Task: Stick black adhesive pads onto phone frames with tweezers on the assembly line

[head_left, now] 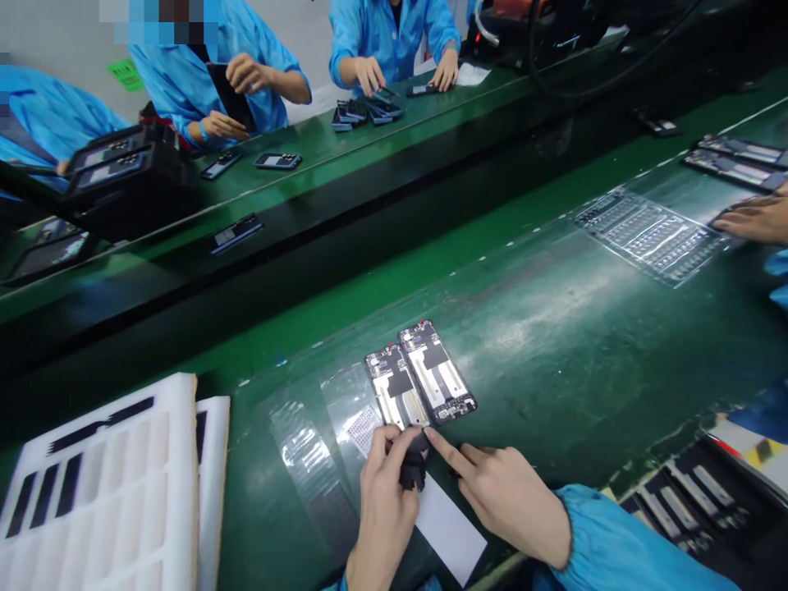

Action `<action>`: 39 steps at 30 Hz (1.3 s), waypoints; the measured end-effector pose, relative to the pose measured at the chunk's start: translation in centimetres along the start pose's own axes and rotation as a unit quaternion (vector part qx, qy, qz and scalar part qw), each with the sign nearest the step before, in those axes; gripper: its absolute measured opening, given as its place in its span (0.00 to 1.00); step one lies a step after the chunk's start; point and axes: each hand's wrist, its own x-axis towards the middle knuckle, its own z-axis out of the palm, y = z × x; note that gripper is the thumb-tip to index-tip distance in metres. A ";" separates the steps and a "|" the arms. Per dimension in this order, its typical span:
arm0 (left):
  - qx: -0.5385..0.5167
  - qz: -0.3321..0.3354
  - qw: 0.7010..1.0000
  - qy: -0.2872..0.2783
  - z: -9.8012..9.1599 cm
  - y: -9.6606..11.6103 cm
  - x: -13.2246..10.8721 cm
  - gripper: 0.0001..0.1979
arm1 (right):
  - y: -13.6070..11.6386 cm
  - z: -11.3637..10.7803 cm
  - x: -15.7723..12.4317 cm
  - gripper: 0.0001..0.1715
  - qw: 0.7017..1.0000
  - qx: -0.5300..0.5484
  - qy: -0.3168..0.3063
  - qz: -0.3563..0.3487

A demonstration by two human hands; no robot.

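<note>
Two opened phone bodies lie side by side on the green belt, the left phone (395, 389) and the right phone (437, 371), circuit side up. My left hand (385, 501) is closed round a small black tool (413, 469) held at the near end of the left phone. My right hand (500, 491) lies beside it with the index finger stretched out, its tip touching the near end of the same phone; the other fingers are curled. A white sheet (446, 525) lies under both hands.
A white foam tray (104, 484) with slots stands at the left. Clear film sheets (308, 447) lie beside the phones. A parts sheet (652, 234) and a co-worker's hand (754, 220) are at the right. Across the belt, people in blue coats handle phones (366, 109).
</note>
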 end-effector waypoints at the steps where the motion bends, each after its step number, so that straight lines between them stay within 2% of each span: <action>1: -0.001 0.000 1.000 -0.001 0.0 0.0 0.0 0.33 | 0.0 0.0 0.0 0.46 1.000 -0.001 -0.003 0.002; 8: 0.018 -0.008 1.000 0.002 0.2 -0.1 0.0 0.32 | -0.1 0.1 0.1 0.48 1.000 -0.029 -0.009 0.005; 12: 0.063 0.017 0.998 0.024 -0.2 -0.1 0.0 0.28 | -0.8 0.1 0.3 0.46 0.995 -0.084 -0.033 0.036; 14: 0.139 0.008 0.990 0.037 -0.5 0.0 0.4 0.34 | -1.0 -0.3 0.6 0.44 0.994 -0.089 -0.054 0.039; 17: 0.283 -0.049 0.958 0.019 -1.2 0.2 1.1 0.44 | -0.6 -1.5 1.4 0.40 0.994 -0.062 -0.085 0.025; 19: 0.292 -0.065 0.954 0.022 -2.0 0.2 1.2 0.43 | 0.2 -2.5 2.2 0.36 0.996 -0.022 -0.091 0.013; 20: 0.267 -0.058 0.961 0.049 -2.4 0.1 1.0 0.41 | 0.5 -2.9 2.7 0.32 0.996 0.003 -0.085 0.016; 23: 0.175 -0.013 0.966 0.188 -3.8 -0.4 -0.7 0.31 | 1.1 -3.6 4.1 0.19 0.994 0.059 -0.049 0.073; 24: 0.161 0.001 0.963 0.217 -4.1 -0.6 -1.5 0.27 | 1.1 -3.6 4.6 0.16 0.992 0.060 -0.039 0.100; 25: 0.159 0.014 0.962 0.222 -4.3 -0.8 -2.5 0.25 | 0.8 -3.5 5.0 0.14 0.991 0.053 -0.030 0.123; 27: 0.182 0.036 0.969 0.164 -4.1 -1.0 -4.2 0.26 | 0.1 -2.9 5.7 0.12 0.987 0.022 -0.015 0.157; 29: 0.235 0.052 0.968 0.066 -3.2 -0.9 -5.4 0.35 | -0.9 -2.2 6.1 0.12 0.981 -0.018 0.006 0.192; 31: 0.301 0.034 0.953 -0.017 -2.3 -0.7 -6.0 0.43 | -1.6 -1.6 6.4 0.12 0.973 -0.056 0.026 0.223; 33: 0.356 -0.008 0.932 -0.066 -1.7 -0.6 -6.0 0.45 | -2.1 -1.1 6.6 0.12 0.966 -0.084 0.042 0.240; 35: 0.385 -0.053 0.918 -0.078 -1.9 -0.8 -6.0 0.40 | -2.3 -0.9 6.8 0.11 0.965 -0.098 0.049 0.239; 39: 0.388 -0.100 0.916 -0.035 -3.5 -2.0 -6.3 0.33 | -2.4 -0.5 7.3 0.12 0.965 -0.099 0.032 0.240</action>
